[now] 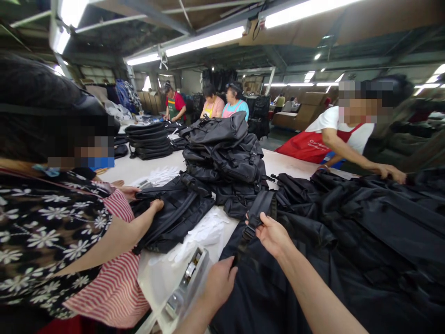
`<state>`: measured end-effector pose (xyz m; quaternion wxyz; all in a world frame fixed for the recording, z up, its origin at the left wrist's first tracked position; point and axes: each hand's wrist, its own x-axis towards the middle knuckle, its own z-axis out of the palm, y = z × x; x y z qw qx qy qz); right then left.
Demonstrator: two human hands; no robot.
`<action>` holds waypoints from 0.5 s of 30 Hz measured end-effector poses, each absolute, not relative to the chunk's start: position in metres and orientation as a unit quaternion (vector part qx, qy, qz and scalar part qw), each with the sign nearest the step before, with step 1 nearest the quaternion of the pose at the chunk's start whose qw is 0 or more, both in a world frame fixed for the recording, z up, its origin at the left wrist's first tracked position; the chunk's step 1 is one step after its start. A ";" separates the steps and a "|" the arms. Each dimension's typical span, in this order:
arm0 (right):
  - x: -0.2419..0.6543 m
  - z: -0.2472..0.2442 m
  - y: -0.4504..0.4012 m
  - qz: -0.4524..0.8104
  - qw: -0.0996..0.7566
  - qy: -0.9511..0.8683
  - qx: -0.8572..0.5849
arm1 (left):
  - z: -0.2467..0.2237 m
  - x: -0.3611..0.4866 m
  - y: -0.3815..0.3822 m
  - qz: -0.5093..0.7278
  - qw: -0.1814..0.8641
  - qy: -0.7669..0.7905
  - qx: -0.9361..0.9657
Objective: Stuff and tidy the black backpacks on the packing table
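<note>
In the head view my right hand (pixel 273 233) pinches a wide black shoulder strap (pixel 263 204) beside its dark plastic buckle (pixel 249 232). The strap belongs to a black backpack (pixel 257 287) lying on the table in front of me. My left hand (pixel 221 279) is lower and further left, its fingers closed over the edge of that backpack, just below the buckle; its fingertips are partly hidden against the dark fabric.
A tape dispenser (pixel 186 283) stands left of my left hand, near white gloves (pixel 205 232). Stacked black bags (pixel 222 157) rise ahead. More bags (pixel 375 232) cover the right side. One person (pixel 69 232) handles a bag at left; another (pixel 333 130) leans in at right.
</note>
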<state>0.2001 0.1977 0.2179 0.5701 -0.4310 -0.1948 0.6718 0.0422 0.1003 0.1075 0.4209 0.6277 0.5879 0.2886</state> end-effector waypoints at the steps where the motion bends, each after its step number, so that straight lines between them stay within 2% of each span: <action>1: 0.199 0.218 0.195 0.678 0.565 -0.194 -0.428 | 0.108 0.045 0.101 0.293 0.419 0.597 0.618; 4: 0.197 0.219 0.186 0.691 0.553 -0.189 -0.426 | 0.104 0.047 0.103 0.310 0.446 0.599 0.588; 9: 0.196 0.215 0.170 0.700 0.542 -0.184 -0.427 | 0.090 0.040 0.107 0.323 0.583 0.577 0.472; 15: 0.189 0.199 0.141 0.721 0.500 -0.205 -0.433 | 0.076 0.027 0.119 0.291 0.677 0.556 0.385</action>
